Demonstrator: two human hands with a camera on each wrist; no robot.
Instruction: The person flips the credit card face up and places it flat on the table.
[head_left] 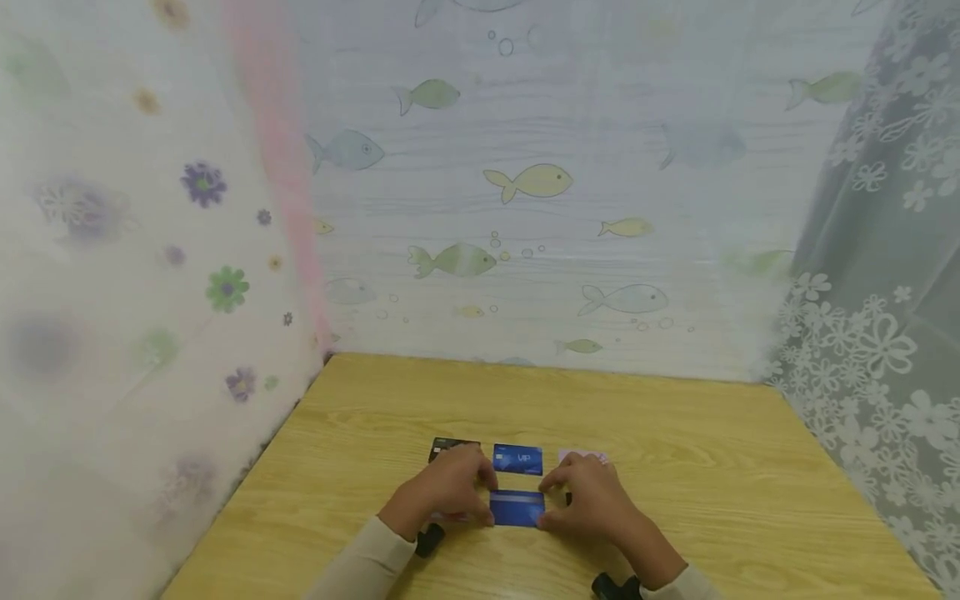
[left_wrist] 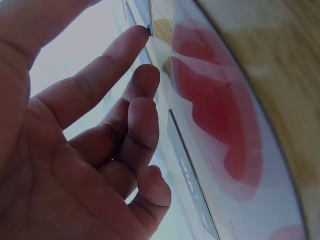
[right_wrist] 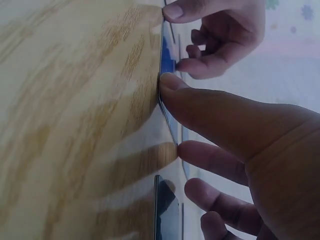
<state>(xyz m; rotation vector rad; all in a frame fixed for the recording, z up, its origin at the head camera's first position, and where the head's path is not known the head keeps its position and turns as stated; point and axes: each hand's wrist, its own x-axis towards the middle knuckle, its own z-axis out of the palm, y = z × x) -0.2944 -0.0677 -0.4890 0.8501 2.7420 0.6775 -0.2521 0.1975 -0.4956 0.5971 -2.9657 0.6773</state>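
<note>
A blue card [head_left: 517, 510] with a pale stripe near its top lies on the wooden table. My left hand [head_left: 454, 483] pinches its left side, thumb at the near corner and forefinger at the far one. On the opposite side, my right hand [head_left: 597, 497] holds the card the same way, and its thumb and forefinger meet the card's edge in the right wrist view. Beyond it lies a blue VIP card [head_left: 517, 459]. A white card with a red pattern [left_wrist: 215, 110] is below my left hand. A dark card [right_wrist: 167, 210] sits beside my right fingers, mostly hidden in the head view.
In the far row, a black card [head_left: 454, 442] lies left of the VIP card and a pink card [head_left: 601, 457] lies right, both partly covered by my hands. Printed curtains [head_left: 525, 275] border the table [head_left: 555, 404] at the back and sides.
</note>
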